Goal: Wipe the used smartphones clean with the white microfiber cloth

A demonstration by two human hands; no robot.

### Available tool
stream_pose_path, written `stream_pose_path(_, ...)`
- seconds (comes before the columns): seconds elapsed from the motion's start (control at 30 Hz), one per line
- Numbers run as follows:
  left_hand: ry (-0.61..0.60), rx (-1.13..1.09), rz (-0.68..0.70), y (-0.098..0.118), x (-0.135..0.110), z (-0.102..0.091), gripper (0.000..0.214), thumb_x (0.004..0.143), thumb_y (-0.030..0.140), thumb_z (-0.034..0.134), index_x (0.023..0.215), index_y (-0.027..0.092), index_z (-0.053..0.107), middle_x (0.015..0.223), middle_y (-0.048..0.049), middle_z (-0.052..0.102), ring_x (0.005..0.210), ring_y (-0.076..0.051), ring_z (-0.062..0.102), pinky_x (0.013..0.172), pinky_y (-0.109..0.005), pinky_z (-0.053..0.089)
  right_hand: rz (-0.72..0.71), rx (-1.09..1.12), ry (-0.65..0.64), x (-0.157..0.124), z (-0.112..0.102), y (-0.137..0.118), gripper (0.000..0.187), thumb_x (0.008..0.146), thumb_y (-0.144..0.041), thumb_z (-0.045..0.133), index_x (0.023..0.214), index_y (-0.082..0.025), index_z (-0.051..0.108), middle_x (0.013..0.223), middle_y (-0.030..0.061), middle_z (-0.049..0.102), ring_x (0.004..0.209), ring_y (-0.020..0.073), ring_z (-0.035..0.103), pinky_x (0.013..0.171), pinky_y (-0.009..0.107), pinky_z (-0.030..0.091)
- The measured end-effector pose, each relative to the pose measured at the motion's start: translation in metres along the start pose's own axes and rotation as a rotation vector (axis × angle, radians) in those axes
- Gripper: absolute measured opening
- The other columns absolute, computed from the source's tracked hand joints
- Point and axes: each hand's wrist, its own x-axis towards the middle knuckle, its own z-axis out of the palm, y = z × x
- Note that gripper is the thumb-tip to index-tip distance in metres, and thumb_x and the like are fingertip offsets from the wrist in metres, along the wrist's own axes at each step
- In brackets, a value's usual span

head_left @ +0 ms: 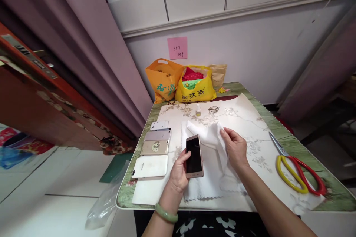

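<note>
My left hand (179, 172) grips a gold-edged phone (194, 156) with a dark screen, screen up, just above the table. A green bangle (166, 213) circles that wrist. My right hand (236, 147) pinches a fold of a white cloth (209, 137) that lies spread under and behind the phone. The cloth rests on a white floral sheet (250, 118) covering the green table (289, 142).
Several phones lie in a column at the left: white (159, 125), pink (157, 135), gold with a ring (154, 147), white (150, 166). Red-and-yellow scissors (297, 170) sit at the right. A small bottle (198, 110), a metal ring (213, 109), orange bag (164, 80) and yellow bag (194, 87) stand at the back.
</note>
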Motion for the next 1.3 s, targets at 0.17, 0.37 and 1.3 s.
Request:
stream_pose_path(0.17, -0.130, -0.201, -0.056, 0.006, 0.003, -0.004, 0.024, 0.088, 0.023, 0.058, 0.109, 0.015, 0.066, 0.101, -0.0115, 0.075, 0.100, -0.029, 0.070, 0.095, -0.058, 0.050, -0.079, -0.053, -0.001, -0.004, 0.003, -0.007, 0.043, 0.080, -0.052, 0.069, 0.106, -0.018, 0.072, 0.096, 0.0069, 0.074, 0.083, 0.0207, 0.065, 0.076, 0.033, 0.051)
stream_pose_path(0.37, -0.121, -0.236, -0.105, 0.000, 0.014, -0.004, 0.026, 0.091, 0.026, 0.053, 0.106, 0.011, 0.069, 0.101, -0.0123, 0.075, 0.100, -0.027, 0.069, 0.094, -0.048, 0.051, -0.532, -0.437, -0.268, -0.024, 0.004, 0.007, 0.020, 0.088, -0.042, 0.066, 0.098, -0.028, 0.075, 0.088, 0.0032, 0.073, 0.082, 0.0216, 0.063, 0.087, 0.040, 0.044)
stream_pose_path(1.3, -0.085, -0.215, -0.171, -0.012, 0.020, -0.002, 0.032, 0.092, 0.032, 0.056, 0.109, 0.009, 0.069, 0.099, -0.0121, 0.075, 0.092, -0.022, 0.069, 0.090, -0.032, 0.052, -0.929, -0.773, -0.508, -0.073, 0.004, 0.044, 0.023, 0.099, -0.026, 0.050, 0.113, -0.029, 0.068, 0.106, 0.0008, 0.072, 0.106, 0.0195, 0.059, 0.112, 0.047, 0.024)
